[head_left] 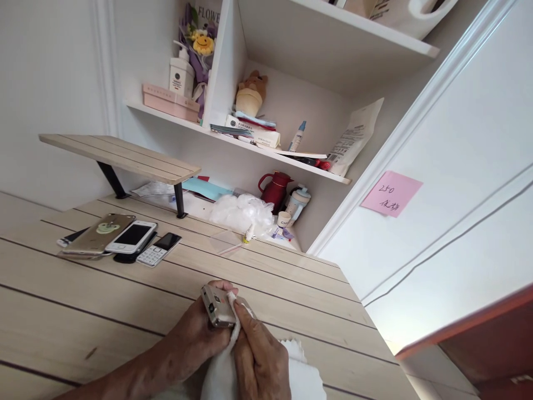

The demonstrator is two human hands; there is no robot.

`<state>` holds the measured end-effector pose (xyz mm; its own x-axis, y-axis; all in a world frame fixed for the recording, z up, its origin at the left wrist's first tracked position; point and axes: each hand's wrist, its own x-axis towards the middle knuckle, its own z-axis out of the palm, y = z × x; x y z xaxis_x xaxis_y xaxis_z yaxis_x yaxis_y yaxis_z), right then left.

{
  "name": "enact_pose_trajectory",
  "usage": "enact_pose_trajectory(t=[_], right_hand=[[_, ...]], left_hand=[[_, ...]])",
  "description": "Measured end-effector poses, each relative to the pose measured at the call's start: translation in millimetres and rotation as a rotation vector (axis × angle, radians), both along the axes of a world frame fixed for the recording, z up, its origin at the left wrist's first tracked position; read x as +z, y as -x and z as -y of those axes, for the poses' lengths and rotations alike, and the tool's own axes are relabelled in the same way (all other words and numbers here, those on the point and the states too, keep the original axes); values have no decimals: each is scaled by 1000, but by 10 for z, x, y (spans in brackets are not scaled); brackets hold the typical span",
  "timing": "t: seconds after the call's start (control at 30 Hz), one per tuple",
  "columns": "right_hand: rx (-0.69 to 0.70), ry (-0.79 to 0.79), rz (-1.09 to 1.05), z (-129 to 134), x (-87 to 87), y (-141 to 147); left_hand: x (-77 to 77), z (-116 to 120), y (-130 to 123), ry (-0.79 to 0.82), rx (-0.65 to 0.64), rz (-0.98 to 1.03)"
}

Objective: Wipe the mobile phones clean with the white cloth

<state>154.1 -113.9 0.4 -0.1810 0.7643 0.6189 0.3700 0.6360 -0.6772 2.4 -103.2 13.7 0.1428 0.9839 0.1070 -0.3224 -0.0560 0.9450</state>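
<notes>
bare hands (263, 355), bare left forearm (160, 364)

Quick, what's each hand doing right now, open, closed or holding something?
Left hand: closed around a small metallic device.
Right hand: closed on a white cloth, pressing it against the device.

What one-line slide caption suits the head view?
Left hand holds a device as the right hand presses a cloth against it; phones lie on the table beyond.
</notes>
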Motion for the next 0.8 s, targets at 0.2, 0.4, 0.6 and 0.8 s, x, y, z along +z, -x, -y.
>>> enact_pose_trajectory(t=[0.2,0.4,0.6,0.8], right_hand=[[-17,-58,-31,12,17,5],[-3,-69,-54,-24,-2,-40],[34,-68,-49,-28,-9,-16],[-38,27,48,-79,55,-73]], left_hand=[[-33,-29,-24,23,6,-39],[-86,15,12,11,-25,1],[-130,25,49,1,22,24],[-56,-37,89,65,149,107]])
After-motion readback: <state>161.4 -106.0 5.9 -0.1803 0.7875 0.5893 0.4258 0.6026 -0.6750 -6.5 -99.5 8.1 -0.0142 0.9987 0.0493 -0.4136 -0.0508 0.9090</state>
